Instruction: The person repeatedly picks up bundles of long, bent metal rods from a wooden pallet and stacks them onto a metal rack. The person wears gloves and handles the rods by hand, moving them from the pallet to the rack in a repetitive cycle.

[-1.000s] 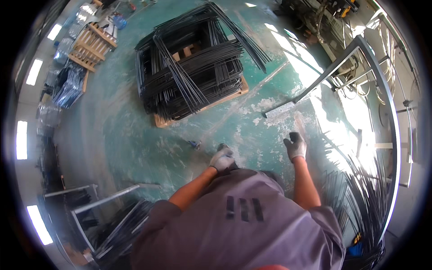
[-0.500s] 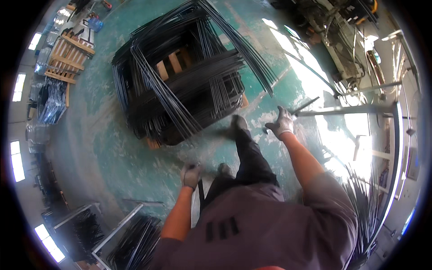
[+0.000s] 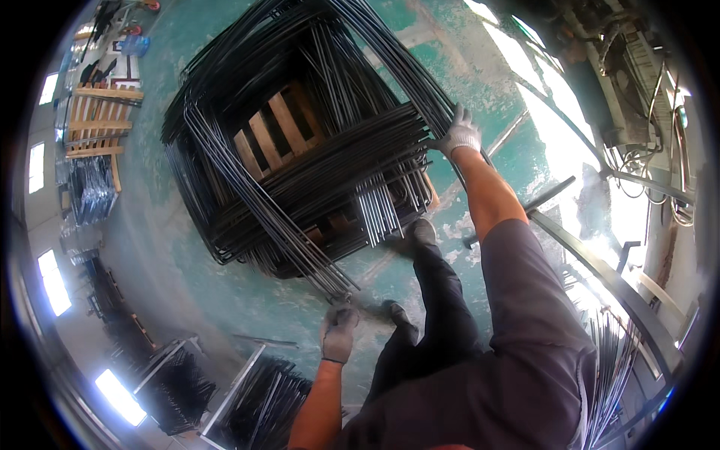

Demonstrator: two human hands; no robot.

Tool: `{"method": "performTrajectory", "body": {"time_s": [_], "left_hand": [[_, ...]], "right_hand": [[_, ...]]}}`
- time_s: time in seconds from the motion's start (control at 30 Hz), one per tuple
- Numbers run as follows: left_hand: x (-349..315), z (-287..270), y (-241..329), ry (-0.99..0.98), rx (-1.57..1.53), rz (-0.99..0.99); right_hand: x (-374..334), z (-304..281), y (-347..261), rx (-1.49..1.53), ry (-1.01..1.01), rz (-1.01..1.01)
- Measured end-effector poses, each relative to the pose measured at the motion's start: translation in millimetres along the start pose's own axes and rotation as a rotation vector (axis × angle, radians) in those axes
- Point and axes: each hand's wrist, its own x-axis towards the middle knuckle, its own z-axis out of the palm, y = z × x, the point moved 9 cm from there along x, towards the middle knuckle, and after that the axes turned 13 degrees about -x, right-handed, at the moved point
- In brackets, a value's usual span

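A large stack of black bent metal rod frames [image 3: 322, 169] lies on a wooden pallet [image 3: 279, 126] in front of me. My right hand [image 3: 459, 138], in a pale glove, reaches the near right corner of the stack. Its fingers are apart and lie at the slanting bundle of rods, with the thumb near the crossing rods. My left hand [image 3: 340, 330], gloved too, is closed just short of the rod ends that jut out at the near side. Whatever its fingers hold, if anything, is hidden.
A metal rack [image 3: 607, 274] curves along my right, with thin rods [image 3: 611, 367] beneath it. More black rods [image 3: 262, 401] stand in a rack at lower left. Pallets [image 3: 101, 120] and wrapped goods line the far left; machinery [image 3: 626, 90] stands at far right.
My right hand has moved forward to the rods at the stack's right corner. My left hand has come nearer the jutting rod ends. The stack sits closer in view.
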Motion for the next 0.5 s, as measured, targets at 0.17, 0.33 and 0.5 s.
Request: {"method": "performTrajectory", "body": {"time_s": [0.17, 0.33, 0.5], "left_hand": [[37.1, 18.3, 23.3, 0.082, 0.047, -0.075], [81.9, 66.7, 34.6, -0.054, 0.289, 0.034], [137.3, 131.1, 53.2, -0.378, 0.689, 0.457]], "right_hand": [[-7.4, 28.4, -1.5, 0.162, -0.157, 0.036], [-84.9, 33.1, 3.3, 0.237, -0.24, 0.026], [-189.5, 26.6, -9.6, 0.339, -0.433, 0.09]]}}
